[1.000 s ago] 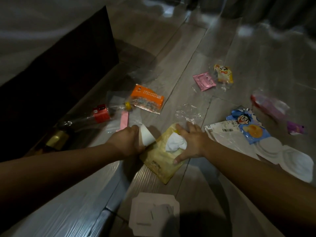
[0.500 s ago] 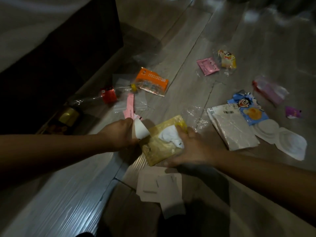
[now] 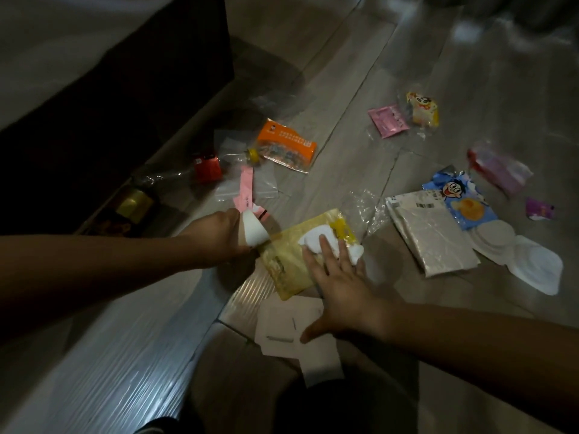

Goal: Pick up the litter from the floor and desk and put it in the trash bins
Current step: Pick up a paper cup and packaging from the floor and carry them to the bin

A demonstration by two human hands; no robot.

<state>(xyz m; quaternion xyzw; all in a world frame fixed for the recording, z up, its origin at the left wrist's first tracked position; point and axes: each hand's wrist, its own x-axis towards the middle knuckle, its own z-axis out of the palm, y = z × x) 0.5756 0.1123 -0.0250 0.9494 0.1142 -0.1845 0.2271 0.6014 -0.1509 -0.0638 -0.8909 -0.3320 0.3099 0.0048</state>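
Litter is scattered over a grey wood floor. My left hand [image 3: 219,236] grips a white paper cup [image 3: 255,230] and a pink paper strip [image 3: 246,189], beside the left edge of a yellow packet [image 3: 291,261]. My right hand [image 3: 338,283] lies flat with straight fingers, pressing a crumpled white tissue [image 3: 316,241] onto that yellow packet. A white paper piece [image 3: 294,333] lies under my right thumb.
An orange snack pack [image 3: 288,145], a clear bottle with a red label [image 3: 200,169] and a clear zip bag [image 3: 263,183] lie at the left by a dark cabinet [image 3: 109,120]. At the right lie a grey mailer [image 3: 432,236], blue wrapper [image 3: 460,202], white plastic trays [image 3: 532,267], pink sachet [image 3: 387,120].
My right hand had curled round the yellow packet and tissue and lifted them; now its fingers are straight and flat on the tissue. My left hand keeps holding the cup.
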